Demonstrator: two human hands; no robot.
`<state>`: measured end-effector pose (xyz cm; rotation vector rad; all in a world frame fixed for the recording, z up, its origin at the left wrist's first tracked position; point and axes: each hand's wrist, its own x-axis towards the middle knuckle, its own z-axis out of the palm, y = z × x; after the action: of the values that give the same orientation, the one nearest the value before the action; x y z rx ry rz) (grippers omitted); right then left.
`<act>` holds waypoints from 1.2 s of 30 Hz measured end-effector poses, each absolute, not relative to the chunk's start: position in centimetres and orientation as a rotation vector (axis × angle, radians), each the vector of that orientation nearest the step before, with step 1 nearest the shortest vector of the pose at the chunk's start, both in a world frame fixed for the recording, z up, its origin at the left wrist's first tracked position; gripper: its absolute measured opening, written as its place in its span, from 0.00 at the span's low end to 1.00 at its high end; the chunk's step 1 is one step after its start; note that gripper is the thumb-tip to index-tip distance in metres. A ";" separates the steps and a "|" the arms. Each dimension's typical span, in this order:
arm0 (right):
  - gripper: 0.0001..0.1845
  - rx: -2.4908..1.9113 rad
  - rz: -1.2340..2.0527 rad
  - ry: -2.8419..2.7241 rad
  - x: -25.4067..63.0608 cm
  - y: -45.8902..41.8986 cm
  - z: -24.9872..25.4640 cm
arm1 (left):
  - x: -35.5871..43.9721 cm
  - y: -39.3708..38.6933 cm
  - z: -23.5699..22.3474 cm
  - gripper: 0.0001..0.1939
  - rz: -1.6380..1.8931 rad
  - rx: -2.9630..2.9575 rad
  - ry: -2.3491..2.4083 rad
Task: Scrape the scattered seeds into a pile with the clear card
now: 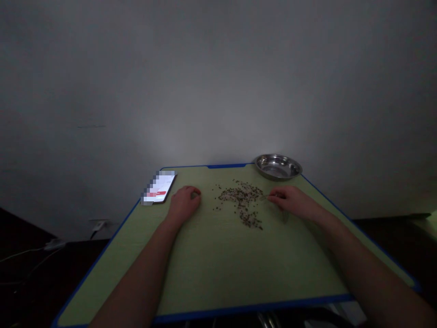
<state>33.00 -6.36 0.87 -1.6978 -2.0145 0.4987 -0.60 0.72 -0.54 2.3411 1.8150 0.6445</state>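
Small dark grains (241, 195), mixed with pale ones, lie scattered over the middle of the green tabletop (218, 264). To their left, my left hand (184, 202) rests on the table, loosely curled, with a gap between thumb and fingers and nothing visible in it. My right hand (290, 200) is closed in a pinch at the right edge of the grains. It grips a thin tool that looks like tweezers (264, 197), tips pointing left toward the grains. Part of the tool is hidden by my fingers.
A shiny metal bowl (278, 167) stands at the far right corner. At the far left lies a phone (160, 187) with its screen lit. A grey wall (218, 91) rises behind the table. Blue edging (252, 310) borders the top; a charger (99, 226) and cables are low on the left.
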 end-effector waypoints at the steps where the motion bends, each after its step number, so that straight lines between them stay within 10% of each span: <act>1: 0.15 -1.710 0.473 -2.015 33.1 -6.3 0.8 | -0.6 0.7 -0.5 0.14 0.644 2.339 1.817; 29: 0.11 -1.545 0.554 -1.674 31.0 -7.7 1.8 | -0.6 1.0 -0.9 0.15 0.671 2.339 1.817; 36: 0.16 -1.413 -0.062 -2.140 31.8 -10.1 0.6 | -0.3 0.9 -0.8 0.15 0.674 2.337 1.824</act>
<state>31.78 -10.07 0.58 -1.4130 -2.1399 -0.0619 -0.32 0.90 -0.79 2.3365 1.8240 0.6740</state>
